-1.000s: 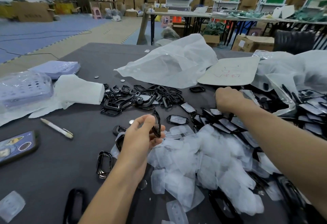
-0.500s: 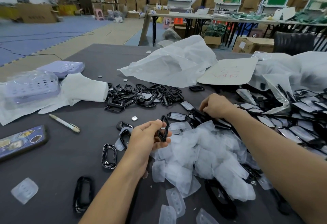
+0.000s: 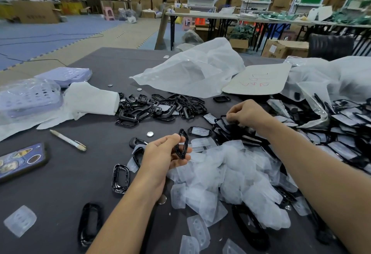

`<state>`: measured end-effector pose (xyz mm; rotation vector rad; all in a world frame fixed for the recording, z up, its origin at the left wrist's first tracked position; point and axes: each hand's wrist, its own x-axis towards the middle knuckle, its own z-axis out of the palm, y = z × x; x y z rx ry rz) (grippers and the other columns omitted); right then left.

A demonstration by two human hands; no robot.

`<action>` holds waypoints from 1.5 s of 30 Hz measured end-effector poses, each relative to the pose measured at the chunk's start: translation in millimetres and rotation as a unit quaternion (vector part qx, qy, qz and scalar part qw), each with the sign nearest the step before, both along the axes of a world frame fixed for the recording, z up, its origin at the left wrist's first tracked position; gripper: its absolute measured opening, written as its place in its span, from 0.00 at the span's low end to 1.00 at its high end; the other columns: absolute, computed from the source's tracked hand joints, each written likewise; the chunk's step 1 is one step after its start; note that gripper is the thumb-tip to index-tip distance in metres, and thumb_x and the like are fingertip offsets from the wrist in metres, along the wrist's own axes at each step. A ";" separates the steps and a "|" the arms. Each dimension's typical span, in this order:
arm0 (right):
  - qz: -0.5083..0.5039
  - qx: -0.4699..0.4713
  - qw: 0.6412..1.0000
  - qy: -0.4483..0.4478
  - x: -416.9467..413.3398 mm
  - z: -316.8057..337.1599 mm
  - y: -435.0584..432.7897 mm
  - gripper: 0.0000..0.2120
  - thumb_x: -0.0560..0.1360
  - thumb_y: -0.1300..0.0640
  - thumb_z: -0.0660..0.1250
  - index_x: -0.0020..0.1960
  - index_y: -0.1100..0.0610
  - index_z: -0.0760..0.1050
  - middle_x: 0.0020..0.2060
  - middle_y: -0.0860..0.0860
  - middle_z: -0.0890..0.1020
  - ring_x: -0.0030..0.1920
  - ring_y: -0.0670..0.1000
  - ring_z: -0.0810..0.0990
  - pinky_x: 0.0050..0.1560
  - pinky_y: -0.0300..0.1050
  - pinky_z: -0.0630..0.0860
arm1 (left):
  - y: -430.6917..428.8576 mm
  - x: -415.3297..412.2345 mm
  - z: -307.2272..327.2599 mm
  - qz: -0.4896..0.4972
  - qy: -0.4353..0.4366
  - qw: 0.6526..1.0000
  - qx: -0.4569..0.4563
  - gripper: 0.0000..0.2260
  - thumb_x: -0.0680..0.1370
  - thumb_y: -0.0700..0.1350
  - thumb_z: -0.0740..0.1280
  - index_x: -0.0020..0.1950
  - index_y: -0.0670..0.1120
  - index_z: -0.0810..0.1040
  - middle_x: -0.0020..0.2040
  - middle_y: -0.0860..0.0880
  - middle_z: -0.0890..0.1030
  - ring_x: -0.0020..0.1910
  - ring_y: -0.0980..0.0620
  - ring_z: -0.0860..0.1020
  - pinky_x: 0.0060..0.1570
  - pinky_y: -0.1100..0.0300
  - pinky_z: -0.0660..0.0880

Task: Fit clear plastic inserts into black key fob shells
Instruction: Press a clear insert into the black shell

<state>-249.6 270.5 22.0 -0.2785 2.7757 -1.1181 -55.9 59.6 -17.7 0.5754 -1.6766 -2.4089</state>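
My left hand (image 3: 162, 154) pinches a black key fob shell (image 3: 181, 144) upright by its edge, above the near centre of the dark table. Right beside it lies a heap of clear plastic inserts (image 3: 230, 177). My right hand (image 3: 248, 113) reaches farther back, fingers curled onto the black shells with inserts (image 3: 226, 123) spread to the right. A pile of empty black shells (image 3: 160, 108) lies behind the left hand. Loose shells (image 3: 120, 178) lie near my left forearm.
A pen (image 3: 68, 140) and a phone (image 3: 20, 161) lie at the left, with a white cloth (image 3: 92, 99) and lilac trays (image 3: 28, 97) behind them. A large plastic bag (image 3: 192, 71) and a cardboard sheet (image 3: 257, 80) sit at the back. Coin cells (image 3: 150, 133) are scattered about.
My right hand has drawn back from the far right pile toward the centre and now picks among the filled shells. My left hand keeps holding the same shell.
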 end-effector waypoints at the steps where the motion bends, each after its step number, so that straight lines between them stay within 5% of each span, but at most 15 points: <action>1: -0.015 -0.002 1.000 0.019 -0.2 -1.0 0.5 0.09 0.73 0.60 0.77 0.34 0.51 0.86 0.31 0.48 0.86 0.30 0.43 0.79 0.29 0.36 0.73 | 0.2 0.1 0.2 -0.001 0.000 1.000 0.000 0.11 0.84 0.45 0.67 0.51 0.39 0.84 0.42 0.39 0.87 0.33 0.49 0.84 0.32 0.61 0.80; 4: -0.027 0.009 0.999 0.020 2.6 -1.0 1.0 0.08 0.71 0.59 0.78 0.35 0.49 0.87 0.33 0.50 0.87 0.27 0.41 0.78 0.28 0.36 0.75 | 0.7 0.8 0.9 -0.002 0.000 1.000 0.001 0.11 0.84 0.45 0.67 0.51 0.39 0.84 0.42 0.39 0.87 0.33 0.49 0.84 0.32 0.62 0.80; 8: -0.042 0.065 0.997 0.027 1.5 6.3 5.3 0.09 0.73 0.63 0.73 0.36 0.53 0.86 0.37 0.54 0.87 0.37 0.51 0.82 0.39 0.46 0.82 | 0.7 0.0 1.2 -0.002 -0.002 1.000 0.000 0.11 0.84 0.44 0.67 0.51 0.39 0.84 0.43 0.39 0.87 0.33 0.49 0.84 0.32 0.62 0.80; 12: 0.018 0.274 0.961 0.023 -0.2 23.5 17.1 0.10 0.69 0.62 0.76 0.34 0.49 0.85 0.40 0.50 0.87 0.46 0.54 0.84 0.50 0.50 0.84 | 0.7 -1.6 1.5 0.000 -0.006 1.000 -0.004 0.10 0.84 0.44 0.67 0.52 0.38 0.84 0.42 0.39 0.87 0.32 0.49 0.83 0.31 0.62 0.80; 15: 0.072 0.305 0.950 0.002 -2.5 33.1 19.7 0.07 0.72 0.60 0.76 0.41 0.48 0.88 0.37 0.43 0.86 0.46 0.50 0.84 0.48 0.44 0.81 | 1.1 -2.1 1.2 0.002 -0.008 1.000 -0.010 0.10 0.84 0.44 0.67 0.51 0.39 0.84 0.42 0.39 0.87 0.32 0.49 0.83 0.30 0.62 0.79; 18: -0.020 0.251 0.964 0.086 -17.4 32.1 19.8 0.12 0.75 0.64 0.67 0.47 0.50 0.87 0.48 0.50 0.87 0.53 0.55 0.83 0.56 0.49 0.81 | 0.7 -2.6 0.0 0.005 -0.007 1.000 -0.013 0.10 0.84 0.44 0.66 0.51 0.39 0.84 0.42 0.39 0.87 0.32 0.49 0.84 0.30 0.62 0.80; 21: -0.033 0.357 0.928 0.098 -28.6 20.1 23.3 0.12 0.77 0.62 0.63 0.56 0.57 0.81 0.59 0.57 0.82 0.59 0.61 0.80 0.55 0.49 0.76 | -1.1 -3.6 -0.7 0.007 -0.008 1.000 -0.016 0.10 0.84 0.44 0.66 0.51 0.39 0.84 0.43 0.39 0.87 0.33 0.49 0.84 0.31 0.62 0.80; 24: 0.022 0.425 0.904 0.045 -29.5 4.1 26.8 0.11 0.78 0.64 0.60 0.37 0.59 0.72 0.51 0.59 0.80 0.48 0.60 0.79 0.46 0.47 0.75 | -3.9 -5.7 -1.1 0.012 -0.010 1.000 -0.018 0.11 0.84 0.45 0.66 0.50 0.40 0.84 0.43 0.39 0.87 0.33 0.49 0.84 0.31 0.62 0.80; 26: 0.027 0.425 0.903 0.052 -34.8 2.3 26.5 0.15 0.79 0.63 0.62 0.34 0.58 0.68 0.46 0.58 0.76 0.44 0.59 0.76 0.43 0.47 0.73 | -4.9 -6.5 -1.3 0.014 -0.009 1.000 -0.016 0.11 0.84 0.45 0.66 0.50 0.40 0.84 0.43 0.39 0.87 0.33 0.49 0.84 0.31 0.61 0.80; 32: 0.043 0.359 0.931 0.049 -27.2 19.5 11.4 0.04 0.74 0.60 0.74 0.48 0.59 0.81 0.48 0.56 0.84 0.49 0.56 0.82 0.53 0.48 0.81 | -5.2 -6.8 -3.6 0.012 -0.011 1.000 -0.021 0.11 0.84 0.45 0.67 0.50 0.40 0.85 0.43 0.39 0.88 0.34 0.48 0.84 0.32 0.62 0.80; 36: 0.074 0.242 0.962 0.101 -10.6 34.3 -5.5 0.11 0.71 0.68 0.74 0.41 0.52 0.87 0.36 0.45 0.84 0.43 0.48 0.85 0.47 0.41 0.81 | -5.0 -6.4 -3.1 0.011 -0.013 1.000 -0.015 0.11 0.84 0.45 0.66 0.51 0.39 0.84 0.44 0.38 0.87 0.35 0.48 0.85 0.32 0.62 0.80; 40: 0.030 -0.011 0.990 0.134 15.1 40.4 -25.8 0.10 0.72 0.67 0.75 0.43 0.53 0.89 0.34 0.44 0.85 0.39 0.42 0.83 0.46 0.32 0.80 | -2.5 -7.6 -1.6 0.017 -0.023 1.000 -0.012 0.12 0.84 0.41 0.64 0.48 0.39 0.84 0.43 0.39 0.87 0.34 0.50 0.85 0.30 0.61 0.80; 43: 0.035 -0.255 0.966 0.007 58.4 28.6 -44.1 0.13 0.73 0.72 0.74 0.41 0.54 0.87 0.37 0.53 0.88 0.39 0.52 0.85 0.48 0.46 0.85 | -1.0 -7.8 -0.1 0.035 -0.037 0.999 -0.018 0.11 0.83 0.36 0.63 0.45 0.39 0.84 0.39 0.42 0.87 0.34 0.51 0.85 0.29 0.60 0.80; 45: 0.047 -0.312 0.948 -0.036 88.4 15.1 -52.4 0.15 0.72 0.74 0.72 0.40 0.54 0.88 0.38 0.55 0.88 0.38 0.52 0.85 0.49 0.48 0.85 | -0.7 -8.4 0.8 0.051 -0.044 0.998 -0.015 0.11 0.82 0.32 0.64 0.45 0.39 0.84 0.38 0.43 0.86 0.35 0.51 0.85 0.30 0.59 0.81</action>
